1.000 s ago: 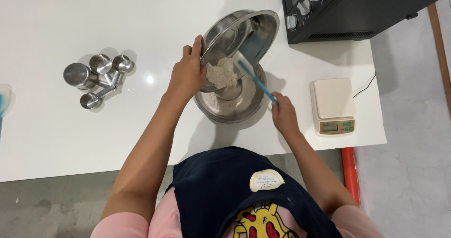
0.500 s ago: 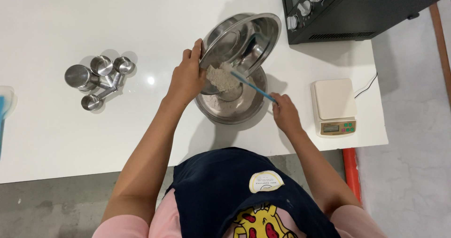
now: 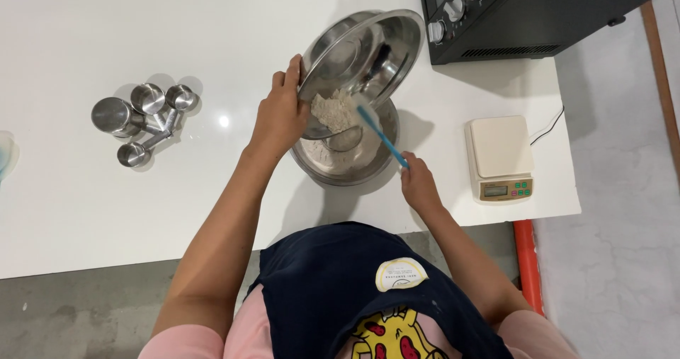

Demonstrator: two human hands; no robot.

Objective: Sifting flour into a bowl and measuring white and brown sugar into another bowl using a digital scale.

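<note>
Left hand [image 3: 280, 118] clasped on the rim of a tilted shiny steel bowl [image 3: 368, 51], fingers curled over its near-left edge, holding it slanted above a second round steel bowl [image 3: 345, 162] resting on the white desk [image 3: 85, 210] near its front edge. Right hand [image 3: 418, 183] closed around a blue-handled spatula [image 3: 382, 138], blade pressed into a clump of pale flour [image 3: 333, 110] at the tilted bowl's lower lip. More flour lying inside the lower bowl. Toward the desk's left side, a cluster of steel measuring cups [image 3: 145, 118]. Near the right front corner, a cream-coloured kitchen scale [image 3: 501, 157]; at the back right corner, a black countertop oven [image 3: 524, 12].
</note>
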